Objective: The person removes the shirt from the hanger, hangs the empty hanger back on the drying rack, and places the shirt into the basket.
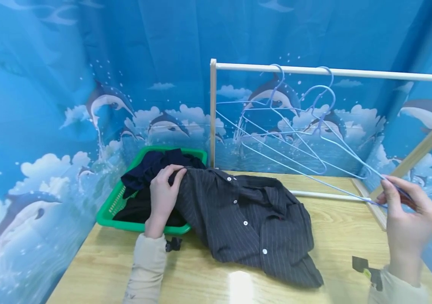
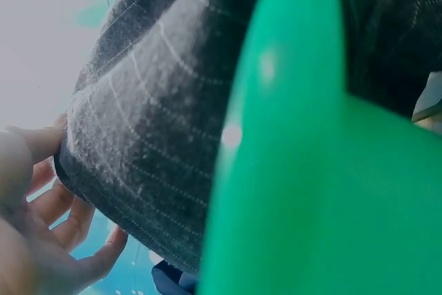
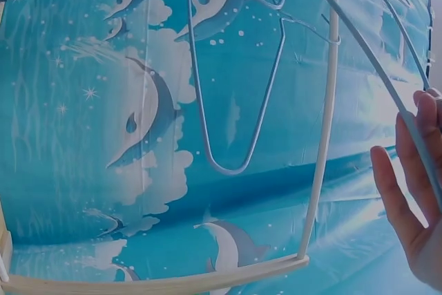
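Note:
A dark pinstriped shirt point(image 1: 246, 215) with white buttons lies crumpled on the wooden table, one end draped over a green basket point(image 1: 115, 202). My left hand point(image 1: 164, 185) grips that end of the shirt point(image 2: 159, 122) above the basket rim point(image 2: 318, 170), with the fingers point(image 2: 69, 219) curled under the fabric edge. My right hand point(image 1: 406, 211) pinches the lower corner of a light blue wire hanger point(image 1: 314, 169), whose hook is still over the white rail point(image 1: 371, 74). In the right wrist view the hanger wire point(image 3: 373, 67) runs across my fingers point(image 3: 414, 198).
More blue wire hangers point(image 1: 276, 105) hang on the rail, which is held by a wooden post point(image 1: 212, 114). Dark clothes point(image 1: 151, 166) fill the basket. Small black clips point(image 1: 173, 244) point(image 1: 360, 264) lie on the table. A blue dolphin curtain surrounds the space.

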The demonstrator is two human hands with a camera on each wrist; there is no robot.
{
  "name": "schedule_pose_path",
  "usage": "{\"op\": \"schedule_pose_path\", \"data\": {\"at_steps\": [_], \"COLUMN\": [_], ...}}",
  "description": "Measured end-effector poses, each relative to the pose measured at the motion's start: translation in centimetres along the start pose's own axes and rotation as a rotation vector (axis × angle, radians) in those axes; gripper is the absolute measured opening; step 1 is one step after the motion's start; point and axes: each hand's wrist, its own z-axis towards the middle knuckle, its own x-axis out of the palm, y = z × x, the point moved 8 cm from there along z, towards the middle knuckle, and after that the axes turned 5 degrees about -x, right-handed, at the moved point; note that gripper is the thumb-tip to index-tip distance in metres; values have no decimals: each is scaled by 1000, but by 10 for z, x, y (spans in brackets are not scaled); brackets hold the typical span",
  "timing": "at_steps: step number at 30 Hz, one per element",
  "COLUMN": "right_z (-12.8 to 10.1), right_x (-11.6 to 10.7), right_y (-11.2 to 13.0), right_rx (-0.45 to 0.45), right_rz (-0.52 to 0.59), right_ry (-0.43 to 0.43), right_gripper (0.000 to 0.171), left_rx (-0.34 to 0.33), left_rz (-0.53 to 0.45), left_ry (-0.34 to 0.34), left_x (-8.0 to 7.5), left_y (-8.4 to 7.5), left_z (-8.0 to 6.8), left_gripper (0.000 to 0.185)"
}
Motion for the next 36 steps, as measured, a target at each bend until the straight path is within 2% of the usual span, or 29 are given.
{"op": "schedule_pose_path", "data": {"at_steps": [6, 14, 23, 29, 36], "right_z": [-5, -16, -27, -19, -4], "right_x": [13, 35, 65, 83, 113], "right_y": [7, 14, 39, 45, 62], "right_rx": [-53, -85, -99, -116, -149], "right_rz": [-25, -41, -98, -109, -137], "right_ry": [23, -26, -44, -17, 54], "right_gripper": [11, 10, 9, 14, 21], "left_rx": [6, -2, 5, 8, 15], "left_rz": [8, -7, -13, -19, -22], "left_ry": [18, 24, 39, 51, 51], "left_x": [6, 5, 9, 10, 10], "left_y": [-2, -2, -4, -6, -6], "left_z": [-2, -1, -3, -3, -4], "left_gripper": [20, 21, 19, 18, 20]}}
